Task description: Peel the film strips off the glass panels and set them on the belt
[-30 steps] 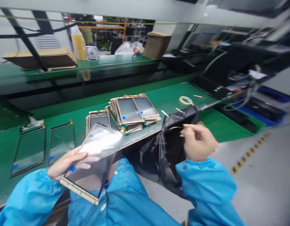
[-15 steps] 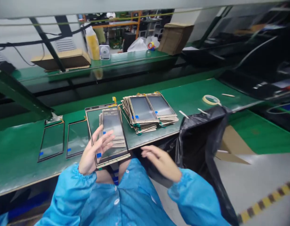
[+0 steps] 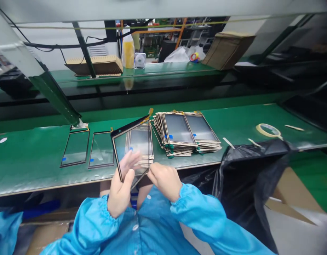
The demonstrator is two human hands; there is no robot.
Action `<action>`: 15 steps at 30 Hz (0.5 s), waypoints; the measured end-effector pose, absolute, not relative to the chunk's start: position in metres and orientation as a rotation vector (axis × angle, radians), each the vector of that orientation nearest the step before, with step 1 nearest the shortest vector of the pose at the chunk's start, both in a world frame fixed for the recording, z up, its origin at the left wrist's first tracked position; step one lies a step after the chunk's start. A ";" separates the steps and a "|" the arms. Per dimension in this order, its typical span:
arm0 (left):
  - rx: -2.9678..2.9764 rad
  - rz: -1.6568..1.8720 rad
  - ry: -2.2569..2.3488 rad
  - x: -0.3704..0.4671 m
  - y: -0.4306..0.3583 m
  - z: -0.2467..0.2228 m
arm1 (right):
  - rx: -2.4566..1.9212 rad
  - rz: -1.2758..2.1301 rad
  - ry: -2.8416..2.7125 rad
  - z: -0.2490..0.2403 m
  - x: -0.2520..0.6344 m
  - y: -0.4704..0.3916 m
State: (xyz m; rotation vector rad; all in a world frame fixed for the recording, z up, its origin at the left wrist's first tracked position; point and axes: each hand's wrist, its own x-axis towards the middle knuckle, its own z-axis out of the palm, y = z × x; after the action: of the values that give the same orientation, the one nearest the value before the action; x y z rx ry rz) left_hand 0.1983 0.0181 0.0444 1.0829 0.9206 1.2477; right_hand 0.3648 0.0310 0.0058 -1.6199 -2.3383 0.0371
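Note:
A clear glass panel with a black border (image 3: 131, 124) is held tilted above the bench's front edge. My left hand (image 3: 122, 187) grips its lower left side, the thumb in front and the fingers seen through the glass. At the lower right corner, the fingers of my right hand (image 3: 165, 179) are closed on the panel. Behind the panel is a stack of similar panels (image 3: 144, 141). Larger stacks (image 3: 179, 129) with blue tabs stand to its right. Two single framed panels (image 3: 74, 148) (image 3: 102, 150) lie flat on the left.
The green bench (image 3: 33, 152) runs across the view. A tape roll (image 3: 268, 130) and a thin stick (image 3: 294, 127) lie at the right. A black plastic bag (image 3: 240, 177) hangs from the front edge. A green post (image 3: 56, 95) rises at the left; cardboard (image 3: 227, 49) stands on the back shelf.
The held panel has turned and tilted. My right hand has moved from beside it onto its lower right corner. The view has shifted, so the bench things appear farther right.

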 end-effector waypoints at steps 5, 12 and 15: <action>1.005 1.385 0.916 0.201 0.031 0.034 | -1.597 -0.013 -2.309 0.018 0.346 0.028; 0.620 0.963 0.669 0.188 0.052 0.018 | -0.929 0.910 -1.751 0.091 0.369 0.068; 0.552 0.811 0.562 0.199 0.047 0.018 | -0.896 0.510 -1.494 0.111 0.433 0.074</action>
State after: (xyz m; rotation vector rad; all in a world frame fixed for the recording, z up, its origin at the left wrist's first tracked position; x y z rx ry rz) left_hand 0.1987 0.0474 0.0176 0.5521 0.5621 0.8109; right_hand 0.4331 0.0744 0.1107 -0.8958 -1.4940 0.5102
